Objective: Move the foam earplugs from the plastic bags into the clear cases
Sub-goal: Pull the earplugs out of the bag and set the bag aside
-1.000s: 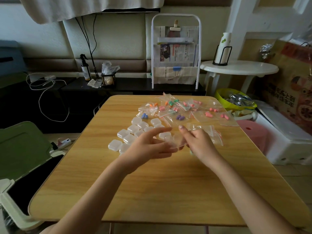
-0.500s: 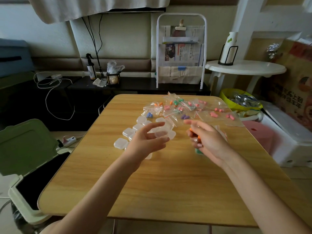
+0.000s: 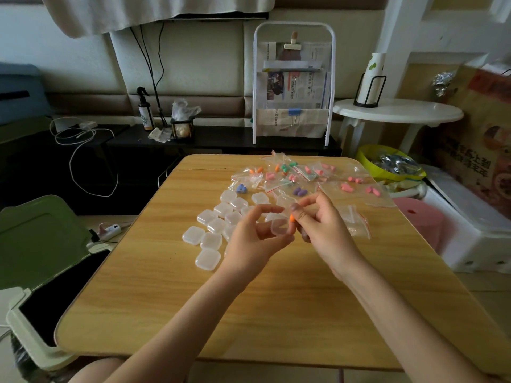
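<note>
1. Orange earplug (image 3: pixel 292 218) sits pinched in our right hand (image 3: pixel 323 230), touching the open clear case (image 3: pixel 279 227).
2. Our left hand (image 3: pixel 255 239) grips that case above the wooden table (image 3: pixel 276 299).
3. Bagged earplugs (image 3: pixel 300 172) lie beyond.

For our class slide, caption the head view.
Left hand holds a clear case while right hand brings an orange earplug to it.

Dim, soft indoor light; wide-angle bending at edges, corners darkened.

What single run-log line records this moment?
left hand: holds clear case | right hand: pinches orange earplug at case
</note>
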Demonstrator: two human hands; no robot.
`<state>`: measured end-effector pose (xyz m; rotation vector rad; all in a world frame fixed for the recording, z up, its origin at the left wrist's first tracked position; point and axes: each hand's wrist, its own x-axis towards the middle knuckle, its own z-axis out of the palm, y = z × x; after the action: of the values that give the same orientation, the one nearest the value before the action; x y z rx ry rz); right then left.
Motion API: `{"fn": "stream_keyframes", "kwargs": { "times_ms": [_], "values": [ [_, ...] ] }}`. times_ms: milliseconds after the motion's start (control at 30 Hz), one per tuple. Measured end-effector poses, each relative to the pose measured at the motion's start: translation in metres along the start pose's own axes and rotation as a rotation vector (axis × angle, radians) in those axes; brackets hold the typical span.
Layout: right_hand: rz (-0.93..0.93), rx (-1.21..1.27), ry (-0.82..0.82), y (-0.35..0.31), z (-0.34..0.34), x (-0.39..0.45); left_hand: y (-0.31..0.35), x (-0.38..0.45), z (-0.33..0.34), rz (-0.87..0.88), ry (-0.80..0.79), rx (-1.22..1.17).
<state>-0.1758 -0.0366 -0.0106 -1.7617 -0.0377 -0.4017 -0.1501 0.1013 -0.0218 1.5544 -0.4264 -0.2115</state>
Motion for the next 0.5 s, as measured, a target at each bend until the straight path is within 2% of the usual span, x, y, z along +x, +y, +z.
{"fn": "stream_keyframes", "kwargs": {
  "times_ms": [167, 300, 500],
  "values": [
    [-0.075, -0.014, 0.117, 0.0012, -0.0003, 0.0013, -0.0002, -0.0017, 0.0063, 0.035, 0.019, -0.072],
    [-0.081, -0.141, 0.160, 0.0057, 0.0017, 0.0015, 0.0015, -0.0032, 0.0087, 0.069, -0.009, -0.099],
    [-0.119, -0.197, 0.156, 0.0021, 0.0030, -0.0001, 0.0069, -0.0064, 0.0095, 0.017, -0.049, -0.184]
  ]
}}
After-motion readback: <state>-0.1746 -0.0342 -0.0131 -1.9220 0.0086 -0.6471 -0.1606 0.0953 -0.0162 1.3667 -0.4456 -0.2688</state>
